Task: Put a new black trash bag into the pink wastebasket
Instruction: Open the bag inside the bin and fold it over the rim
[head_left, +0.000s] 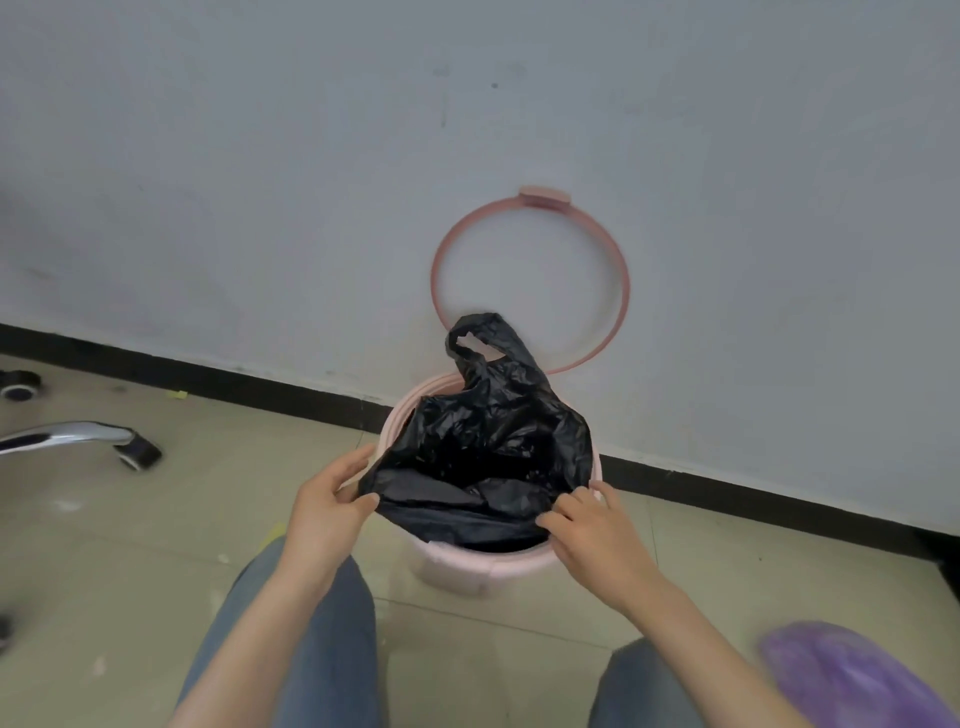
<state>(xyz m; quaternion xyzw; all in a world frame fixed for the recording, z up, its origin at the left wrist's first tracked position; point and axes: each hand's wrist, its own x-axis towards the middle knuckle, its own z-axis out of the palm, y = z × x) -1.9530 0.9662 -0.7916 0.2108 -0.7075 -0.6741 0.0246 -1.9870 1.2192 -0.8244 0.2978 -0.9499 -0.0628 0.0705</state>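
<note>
The pink wastebasket (457, 569) stands on the floor by the wall. A crumpled black trash bag (488, 447) lies inside its mouth, with one looped handle sticking up at the back. My left hand (327, 506) pinches the bag's edge at the left rim. On the near right rim, my right hand (592, 525) grips the bag's front edge. The pink ring (621, 270) of the basket leans upright against the wall behind it.
A grey wall with a black baseboard (249, 379) runs behind the basket. A chrome chair leg with a caster (137, 454) reaches in from the left. Something purple (857, 675) lies blurred at the bottom right. My knees in jeans (311, 634) are at the bottom.
</note>
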